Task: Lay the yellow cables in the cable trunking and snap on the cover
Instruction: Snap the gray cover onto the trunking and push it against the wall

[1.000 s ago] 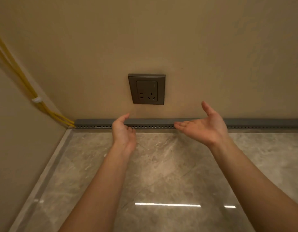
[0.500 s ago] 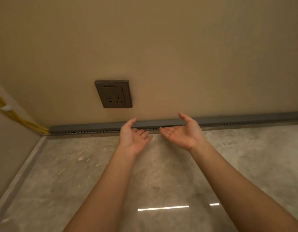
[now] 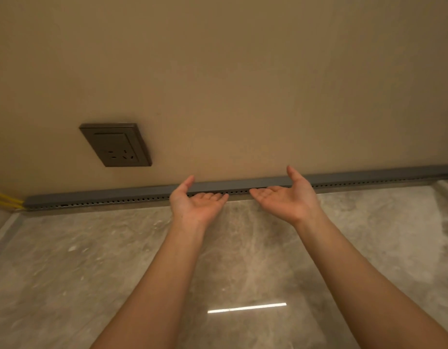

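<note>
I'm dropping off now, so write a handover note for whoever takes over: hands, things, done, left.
Left hand: open, palm up, thumb above the trunking, holding nothing.
Right hand: the same, further right along it.
Cables: visible only at the left end, running into the trunking.
Done: cover looks on along the whole visible run.
Left: probably press along it; whether it is fully snapped cannot be told.

Both bare forearms reach forward from the bottom edge, the left forearm (image 3: 152, 285) and right forearm (image 3: 364, 278) converging slightly. The left hand (image 3: 195, 205) and right hand (image 3: 288, 201) are palm-up, side by side and apart. Their relaxed, nearly straight fingers (image 3: 263, 193) point inward toward each other, thumbs raised, holding nothing.
</note>
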The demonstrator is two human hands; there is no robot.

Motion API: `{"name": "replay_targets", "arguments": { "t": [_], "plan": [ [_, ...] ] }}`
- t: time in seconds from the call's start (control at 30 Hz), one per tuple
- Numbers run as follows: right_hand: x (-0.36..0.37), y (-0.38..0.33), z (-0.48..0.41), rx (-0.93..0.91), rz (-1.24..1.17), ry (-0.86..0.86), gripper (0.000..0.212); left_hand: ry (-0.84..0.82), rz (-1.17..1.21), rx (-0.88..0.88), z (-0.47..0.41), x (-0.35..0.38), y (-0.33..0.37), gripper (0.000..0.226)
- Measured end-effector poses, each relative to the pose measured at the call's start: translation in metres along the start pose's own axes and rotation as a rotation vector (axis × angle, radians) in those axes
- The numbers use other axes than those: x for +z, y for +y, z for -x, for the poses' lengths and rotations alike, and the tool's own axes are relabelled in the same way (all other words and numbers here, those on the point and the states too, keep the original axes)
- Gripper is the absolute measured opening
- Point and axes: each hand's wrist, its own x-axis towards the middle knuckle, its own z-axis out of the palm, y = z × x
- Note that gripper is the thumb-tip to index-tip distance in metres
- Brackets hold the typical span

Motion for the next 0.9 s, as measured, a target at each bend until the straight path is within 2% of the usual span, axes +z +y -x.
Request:
{"name": "replay_targets", "arguments": {
  "t": [0.27,0.53,0.6,0.8,0.9],
  "plan": [
    [-0.010,-0.018,0.004,0.113,0.024,-0.086,0.094,0.028,0.008,0.162,0.003,0.008,-0.025,0.078],
    [-0.031,-0.063,0.019,0.139,0.069,-0.067,0.081,0.044,-0.083,0.306,-0.005,0.013,-0.063,0.078],
    [-0.036,-0.082,0.023,0.122,0.061,-0.049,0.080,0.054,-0.109,0.276,-0.011,0.015,-0.082,0.079],
    [-0.053,-0.138,0.033,0.020,-0.026,0.049,0.082,-0.039,-0.165,0.025,-0.025,0.029,-0.147,0.082],
    [-0.060,-0.167,0.037,-0.020,-0.077,0.071,0.082,-0.060,-0.177,-0.030,-0.032,0.040,-0.171,0.085]
  ]
}}
